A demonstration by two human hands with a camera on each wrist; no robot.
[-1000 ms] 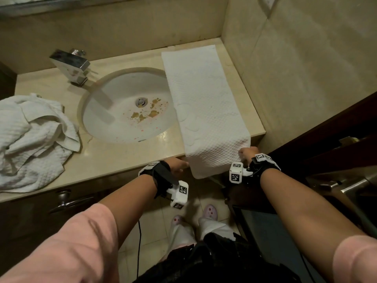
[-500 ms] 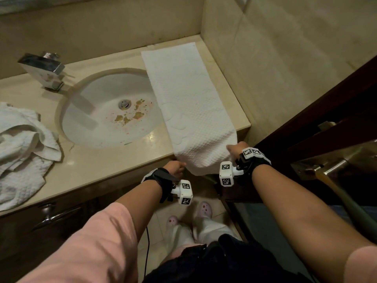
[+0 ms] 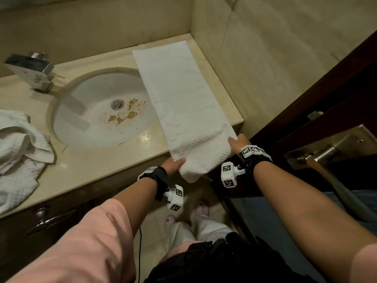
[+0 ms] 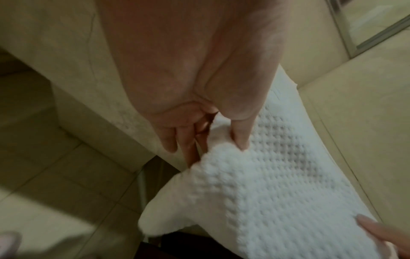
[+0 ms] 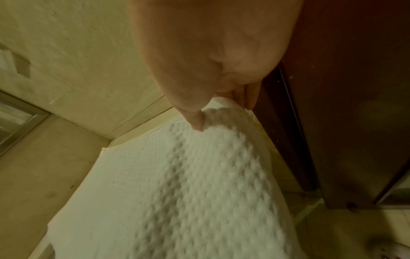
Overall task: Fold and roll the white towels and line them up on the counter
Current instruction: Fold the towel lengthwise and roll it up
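Head view: left hand (image 3: pixel 173 163) and right hand (image 3: pixel 237 140) each pinch the near corners of the long white waffle-weave towel (image 3: pixel 183 111) on the beige stone counter (image 3: pixel 98 160)

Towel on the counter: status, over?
Both hands, left hand and right hand, pinch the towel at its near corners. Folded long, unrolled, overhanging the counter. Nothing in the way.

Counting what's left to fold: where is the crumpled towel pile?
In the head view, the pile lies on the counter at the far left, left of the sink.
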